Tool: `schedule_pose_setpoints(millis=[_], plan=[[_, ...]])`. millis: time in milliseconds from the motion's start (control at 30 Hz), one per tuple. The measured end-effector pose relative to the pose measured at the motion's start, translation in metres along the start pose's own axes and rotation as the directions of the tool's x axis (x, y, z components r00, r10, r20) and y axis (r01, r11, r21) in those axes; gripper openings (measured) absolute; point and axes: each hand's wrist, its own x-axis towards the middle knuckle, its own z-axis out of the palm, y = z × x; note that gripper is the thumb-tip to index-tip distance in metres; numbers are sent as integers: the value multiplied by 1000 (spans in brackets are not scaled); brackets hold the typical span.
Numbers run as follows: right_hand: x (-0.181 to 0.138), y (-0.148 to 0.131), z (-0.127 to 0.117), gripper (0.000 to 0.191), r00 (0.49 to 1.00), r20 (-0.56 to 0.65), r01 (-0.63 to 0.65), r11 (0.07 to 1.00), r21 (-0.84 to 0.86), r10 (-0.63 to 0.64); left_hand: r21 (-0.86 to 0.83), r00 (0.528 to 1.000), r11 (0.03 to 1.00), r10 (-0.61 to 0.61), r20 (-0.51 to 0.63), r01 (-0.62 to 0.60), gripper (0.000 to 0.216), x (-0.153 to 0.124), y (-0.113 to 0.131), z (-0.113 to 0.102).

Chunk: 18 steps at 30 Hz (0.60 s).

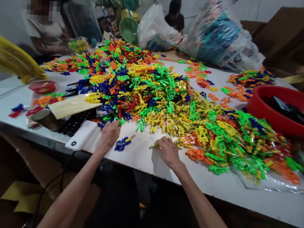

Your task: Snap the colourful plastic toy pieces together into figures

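My left hand [109, 136] is at the near edge of the toy pile, its fingers curled in at a small green plastic piece [122, 122]. Whether the piece is gripped or only touched is hard to see. My right hand [168, 151] is closed, with a small yellow plastic piece [154, 146] at its fingertips, low over the white table [140, 155]. Between my hands lies a dark blue plastic toy figure [122, 144] with a yellow-orange bit beside it. Beyond them spreads a large heap of colourful plastic toy figures [143, 88], many in green, yellow, orange and blue.
A white power bank [82, 135] with a cable lies left of my left hand, near a brown cup [45, 119]. A red basin [286, 110] stands at right, a yellow fan [12, 59] at left. Large plastic bags [221, 35] and two people are behind the table.
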Motion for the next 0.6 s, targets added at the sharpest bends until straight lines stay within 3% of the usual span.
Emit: schedule_pose_setpoints(millis=[67, 100, 200, 233, 300, 367, 400, 467, 600], plan=[[5, -7, 2, 16, 998, 56, -14, 994, -111, 20, -314, 993, 943, -96, 66, 112, 21, -13, 17, 1], [6, -8, 0, 16, 998, 58, -30, 994, -101, 36, -482, 982, 858, -115, 150, 174, 23, -21, 26, 3], [7, -3, -5, 8, 990, 46, -137, 966, 221, 130, -786, 898, 468, -40, 438, 404, 34, -44, 49, 13], [5, -1, -7, 6, 980, 76, -199, 889, 414, 184, -802, 860, 359, -6, 510, 478, 37, -50, 55, 18], [1, 0, -11, 12, 945, 192, -315, 574, 756, 265, -784, 796, 224, 50, 603, 580, 38, -60, 66, 24], [-6, -1, -17, 21, 919, 285, -351, 239, 905, 270, -757, 748, 172, 123, 652, 631, 36, -65, 74, 28], [-10, -3, -20, 26, 918, 298, -340, 135, 931, 261, -748, 730, 159, 163, 664, 645, 36, -67, 77, 28], [-16, -6, -26, 34, 924, 298, -316, 40, 948, 239, -739, 708, 141, 216, 672, 659, 36, -68, 83, 27], [-24, -10, -30, 31, 930, 335, -333, -39, 942, 154, -737, 698, 129, 250, 672, 663, 36, -68, 90, 22]])
